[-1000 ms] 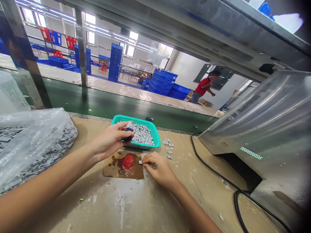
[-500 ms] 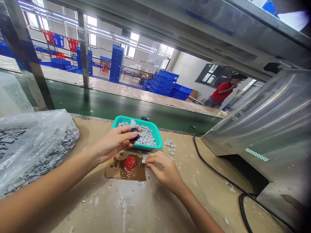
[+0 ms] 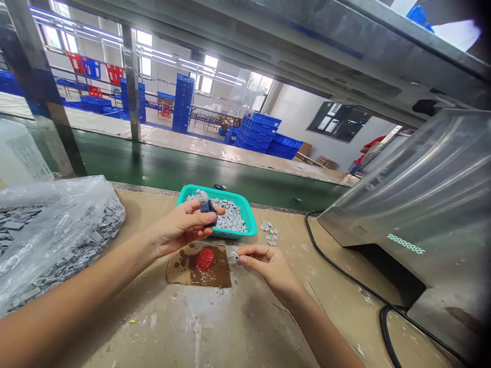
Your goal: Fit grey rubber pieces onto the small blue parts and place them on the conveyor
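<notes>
L hand (image 3: 180, 227) gripped blue-white tool (image 3: 205, 204) over teal basket (image 3: 245, 214); R hand (image 3: 266, 263) pinched grey chip (image 3: 235, 254) w/ fingertips, lifted off table (image 3: 238, 327) beside red cap (image 3: 204, 258).

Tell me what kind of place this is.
Most likely a factory assembly line. A green conveyor belt runs past the workbench, blue crates stand stacked across the hall, and small grey parts fill a teal basket and a plastic bag.
</notes>
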Demonstrator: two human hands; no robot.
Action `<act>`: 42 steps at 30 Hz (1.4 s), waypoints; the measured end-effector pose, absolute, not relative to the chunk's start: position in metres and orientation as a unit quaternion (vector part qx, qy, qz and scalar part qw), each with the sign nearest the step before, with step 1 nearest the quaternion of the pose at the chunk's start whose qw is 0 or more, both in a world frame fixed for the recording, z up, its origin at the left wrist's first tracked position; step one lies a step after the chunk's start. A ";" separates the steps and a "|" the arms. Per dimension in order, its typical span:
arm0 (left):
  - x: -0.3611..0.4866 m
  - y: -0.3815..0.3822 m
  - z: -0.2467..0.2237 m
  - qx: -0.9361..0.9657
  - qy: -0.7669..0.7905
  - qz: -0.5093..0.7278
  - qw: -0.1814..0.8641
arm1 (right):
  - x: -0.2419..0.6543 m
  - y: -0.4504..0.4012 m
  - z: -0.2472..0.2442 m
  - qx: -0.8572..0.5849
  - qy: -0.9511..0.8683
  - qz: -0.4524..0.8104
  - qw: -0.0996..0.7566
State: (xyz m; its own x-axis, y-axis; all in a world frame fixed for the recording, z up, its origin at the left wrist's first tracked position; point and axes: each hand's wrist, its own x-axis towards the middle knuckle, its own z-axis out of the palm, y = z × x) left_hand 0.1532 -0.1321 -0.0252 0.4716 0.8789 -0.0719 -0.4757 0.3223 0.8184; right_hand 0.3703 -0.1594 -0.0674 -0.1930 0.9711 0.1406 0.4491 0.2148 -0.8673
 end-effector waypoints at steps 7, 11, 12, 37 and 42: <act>0.152 -0.129 -0.029 0.450 0.328 0.432 0.710 | 0.365 -0.164 -0.072 -0.519 -0.723 0.292 0.351; 0.156 -0.129 -0.028 0.408 0.316 0.468 0.718 | 0.361 -0.167 -0.083 -0.483 -0.782 0.224 0.324; 0.157 -0.130 -0.028 0.402 0.314 0.469 0.721 | 0.361 -0.167 -0.084 -0.475 -0.792 0.214 0.318; 0.167 -0.141 -0.028 0.594 0.413 0.398 0.565 | 0.337 -0.156 -0.031 -0.400 -0.697 0.272 0.530; 0.170 -0.143 -0.032 0.536 0.370 0.448 0.612 | 0.334 -0.161 -0.035 -0.383 -0.722 0.269 0.510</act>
State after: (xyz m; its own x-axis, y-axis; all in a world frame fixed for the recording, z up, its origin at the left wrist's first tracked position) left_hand 0.1695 -0.1433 -0.0318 0.3246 0.9455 0.0271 -0.1519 0.0238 0.9881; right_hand 0.3342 -0.1607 -0.0354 -0.1872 0.8267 0.5306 0.2786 0.5627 -0.7783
